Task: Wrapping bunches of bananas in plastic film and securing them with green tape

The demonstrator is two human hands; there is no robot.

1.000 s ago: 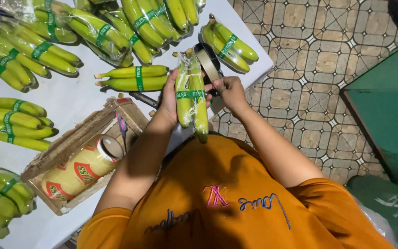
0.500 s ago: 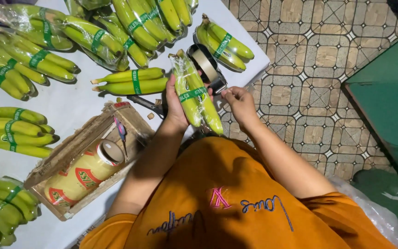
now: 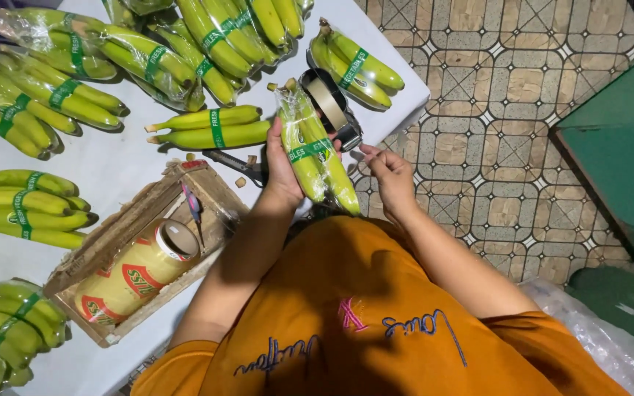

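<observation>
My left hand (image 3: 282, 160) grips a bunch of green-yellow bananas (image 3: 315, 147) wrapped in clear plastic with a green band, held upright over the white table's (image 3: 133, 165) near edge. My right hand (image 3: 390, 174) hovers just right of the bunch, apart from it. Its fingertips are pinched together, pointing at a black tape dispenser (image 3: 332, 108) that lies behind the bunch. I cannot see anything between those fingers.
Several banded banana bunches (image 3: 207, 128) cover the table, some bagged (image 3: 75, 44). A wooden tray (image 3: 111, 249) near my left arm holds a printed tape roll (image 3: 130, 275) and a small cutter (image 3: 192, 205). A tiled floor (image 3: 493, 110), a green box (image 3: 618, 147) and a plastic bag (image 3: 596, 337) lie to the right.
My right hand has come off the wrapped bunch and drawn back to the right. The bunch has tilted and shifted slightly right in my left hand.
</observation>
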